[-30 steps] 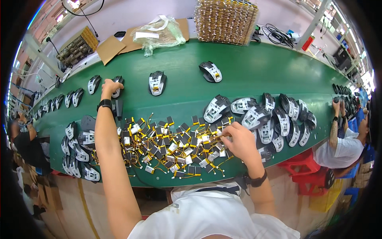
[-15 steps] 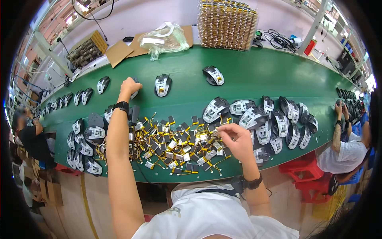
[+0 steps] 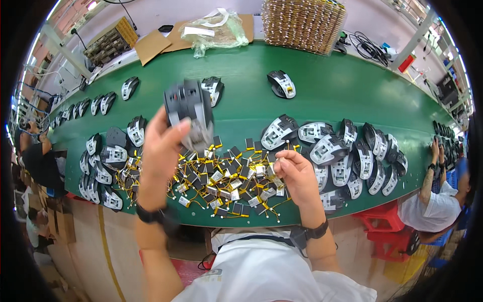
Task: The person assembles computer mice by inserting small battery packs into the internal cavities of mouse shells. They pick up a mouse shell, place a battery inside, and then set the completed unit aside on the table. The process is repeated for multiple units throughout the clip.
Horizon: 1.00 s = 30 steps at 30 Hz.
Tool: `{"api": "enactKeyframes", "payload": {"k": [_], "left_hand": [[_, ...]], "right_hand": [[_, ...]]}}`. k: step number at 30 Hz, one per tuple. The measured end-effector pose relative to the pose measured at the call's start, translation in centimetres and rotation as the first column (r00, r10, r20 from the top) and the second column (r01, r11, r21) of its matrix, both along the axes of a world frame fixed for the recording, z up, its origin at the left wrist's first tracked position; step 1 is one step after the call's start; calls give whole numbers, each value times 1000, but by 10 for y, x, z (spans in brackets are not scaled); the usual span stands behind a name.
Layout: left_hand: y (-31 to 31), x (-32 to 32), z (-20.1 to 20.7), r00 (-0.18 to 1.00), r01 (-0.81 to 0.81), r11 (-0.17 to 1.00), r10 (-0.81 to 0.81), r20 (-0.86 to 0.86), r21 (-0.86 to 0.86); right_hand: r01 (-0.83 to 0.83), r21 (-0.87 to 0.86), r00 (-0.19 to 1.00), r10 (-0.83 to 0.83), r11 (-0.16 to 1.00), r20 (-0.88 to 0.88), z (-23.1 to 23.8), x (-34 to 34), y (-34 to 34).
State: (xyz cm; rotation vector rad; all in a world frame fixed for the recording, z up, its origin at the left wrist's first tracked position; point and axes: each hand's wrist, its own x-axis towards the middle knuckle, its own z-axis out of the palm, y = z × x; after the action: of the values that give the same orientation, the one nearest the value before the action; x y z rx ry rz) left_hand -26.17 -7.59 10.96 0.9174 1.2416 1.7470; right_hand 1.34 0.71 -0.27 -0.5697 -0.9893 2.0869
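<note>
My left hand (image 3: pixel 164 146) is raised above the bench, its fingers closed round a black and grey computer mouse (image 3: pixel 189 103). That mouse is tilted up and smeared by motion. Below and between my hands spreads a loose pile of small battery packs (image 3: pixel 234 183), silver and black with yellow tape, thin wires and white plugs. At the pile's right edge my right hand (image 3: pixel 300 176) pinches thumb and fingers together. Whatever sits in that pinch is too small to make out. Beside it lies a crowd of mice (image 3: pixel 328 149) with pale undersides up; another group of mice (image 3: pixel 113 155) lies left.
Along the green bench (image 3: pixel 241 68) stand spaced mice, including one mouse (image 3: pixel 282 84) at the far middle. Behind are a tall stack of battery trays (image 3: pixel 302 25), a plastic bag (image 3: pixel 216 32) and cardboard (image 3: pixel 152 48). Co-workers sit at both sides, one person (image 3: pixel 432 204) near red stools (image 3: pixel 385 219).
My left hand has lifted the mouse off the far part of the bench and drawn it nearer, turning it up. My right hand stays beside the batteries, fingers pinched. The view has shifted slightly.
</note>
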Motion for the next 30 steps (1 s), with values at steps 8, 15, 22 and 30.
{"api": "enactKeyframes", "payload": {"k": [8, 15, 22, 30], "left_hand": [[-29, 100, -61, 807, -88, 987, -6, 591, 131], [-37, 120, -61, 880, -94, 978, -5, 474, 184], [-33, 118, -66, 849, -123, 958, -34, 528, 260], [-35, 118, -71, 840, -97, 968, -46, 541, 233]], "right_hand": [[-215, -134, 976, 218, 967, 7, 25, -9, -32], [-86, -147, 987, 104, 985, 122, 22, -19, -47], [-22, -28, 976, 28, 999, 217, 28, -25, -51], [-114, 283, 917, -9, 952, 399, 46, -12, -56]]}}
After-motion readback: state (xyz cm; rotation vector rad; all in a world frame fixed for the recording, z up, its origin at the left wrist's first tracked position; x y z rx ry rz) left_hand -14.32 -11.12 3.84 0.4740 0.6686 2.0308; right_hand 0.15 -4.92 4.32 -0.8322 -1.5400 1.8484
